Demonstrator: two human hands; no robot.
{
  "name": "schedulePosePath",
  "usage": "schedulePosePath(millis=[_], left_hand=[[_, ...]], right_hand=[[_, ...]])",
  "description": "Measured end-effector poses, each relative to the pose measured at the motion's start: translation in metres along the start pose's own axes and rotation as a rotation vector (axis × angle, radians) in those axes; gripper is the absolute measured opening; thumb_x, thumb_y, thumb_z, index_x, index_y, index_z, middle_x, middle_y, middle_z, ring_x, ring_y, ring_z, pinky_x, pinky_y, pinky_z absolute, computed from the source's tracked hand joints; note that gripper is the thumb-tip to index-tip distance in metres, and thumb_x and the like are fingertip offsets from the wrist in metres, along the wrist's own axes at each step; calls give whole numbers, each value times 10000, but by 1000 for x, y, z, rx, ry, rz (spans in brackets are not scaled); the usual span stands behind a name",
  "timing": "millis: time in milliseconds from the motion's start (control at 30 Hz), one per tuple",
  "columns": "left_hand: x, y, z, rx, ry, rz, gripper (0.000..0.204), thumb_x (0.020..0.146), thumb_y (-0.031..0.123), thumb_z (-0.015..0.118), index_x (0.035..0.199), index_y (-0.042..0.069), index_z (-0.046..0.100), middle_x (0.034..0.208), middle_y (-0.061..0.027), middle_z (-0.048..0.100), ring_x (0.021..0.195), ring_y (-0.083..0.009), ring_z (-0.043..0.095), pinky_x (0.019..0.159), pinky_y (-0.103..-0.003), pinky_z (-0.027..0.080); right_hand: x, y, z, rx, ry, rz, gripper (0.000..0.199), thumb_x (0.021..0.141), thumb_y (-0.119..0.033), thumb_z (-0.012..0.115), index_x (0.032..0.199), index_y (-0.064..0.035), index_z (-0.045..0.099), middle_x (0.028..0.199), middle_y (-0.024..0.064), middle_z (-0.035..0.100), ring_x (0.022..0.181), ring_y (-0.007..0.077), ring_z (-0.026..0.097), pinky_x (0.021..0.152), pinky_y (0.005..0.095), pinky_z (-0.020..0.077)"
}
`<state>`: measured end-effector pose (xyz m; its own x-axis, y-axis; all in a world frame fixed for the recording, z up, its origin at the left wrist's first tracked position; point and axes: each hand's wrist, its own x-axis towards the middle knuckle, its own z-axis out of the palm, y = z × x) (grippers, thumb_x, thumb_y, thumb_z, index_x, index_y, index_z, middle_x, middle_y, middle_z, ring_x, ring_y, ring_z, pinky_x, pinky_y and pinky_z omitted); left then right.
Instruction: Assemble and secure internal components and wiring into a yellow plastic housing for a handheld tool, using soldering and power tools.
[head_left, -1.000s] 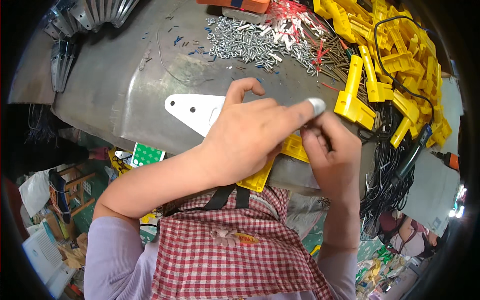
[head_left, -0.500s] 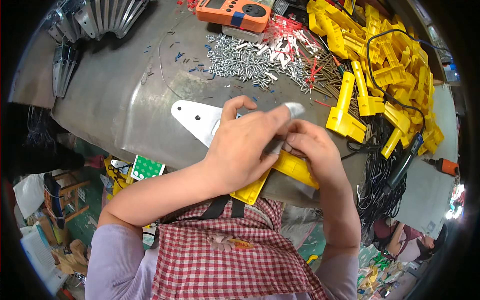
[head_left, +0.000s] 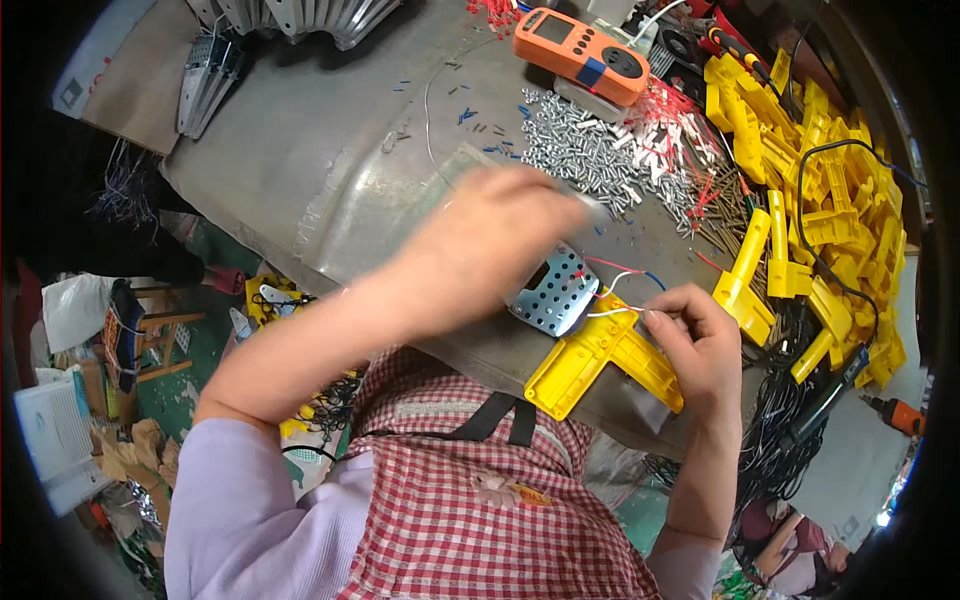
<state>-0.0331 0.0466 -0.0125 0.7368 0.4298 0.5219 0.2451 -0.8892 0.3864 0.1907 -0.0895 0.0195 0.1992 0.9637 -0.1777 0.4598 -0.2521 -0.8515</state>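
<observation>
My right hand is closed in a pinch on thin white and red wires beside a yellow plastic T-shaped housing half. The housing lies at the table's near edge with its ribbed hollow side up. Left of it, a grey metal plate with many small holes has the wires rising near its right side. Over that plate hovers my left hand, smeared by motion, with a white covering on one fingertip. Whether it holds anything cannot be made out, and it hides part of the plate.
Beyond my hands lies a heap of small screws, next to an orange meter. Yellow plastic parts are piled at the right, above a bundle of black cables. Metal brackets stand at the far left.
My left hand has lifted away from the yellow housing, uncovering the perforated plate and wires. My right hand stays by the housing, now pinching wires. The whole view has shifted.
</observation>
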Motion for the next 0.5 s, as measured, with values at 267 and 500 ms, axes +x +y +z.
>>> schedulePosePath(millis=[267, 500], left_hand=[[-12, -46, -44, 65, -289, -126, 292, 727, -25, 570, 1013, 30, 585, 925, -131, 595, 909, -299, 589, 782, -378, 471], [34, 1, -23, -306, -97, -180, 196, 727, -34, 632, 911, 24, 602, 877, -107, 574, 802, -271, 584, 716, -331, 478]], right_hand=[[45, -9, -19, -14, 202, -249, 235, 821, -68, 632, 1044, 2, 605, 835, -5, 552, 643, 47, 387, 582, 198, 339], [220, 7, -74, 442, 489, -268, 760, 847, -177, 673, 1425, -77, 189, 864, 84, 628, 562, 108, 554, 485, 217, 415]])
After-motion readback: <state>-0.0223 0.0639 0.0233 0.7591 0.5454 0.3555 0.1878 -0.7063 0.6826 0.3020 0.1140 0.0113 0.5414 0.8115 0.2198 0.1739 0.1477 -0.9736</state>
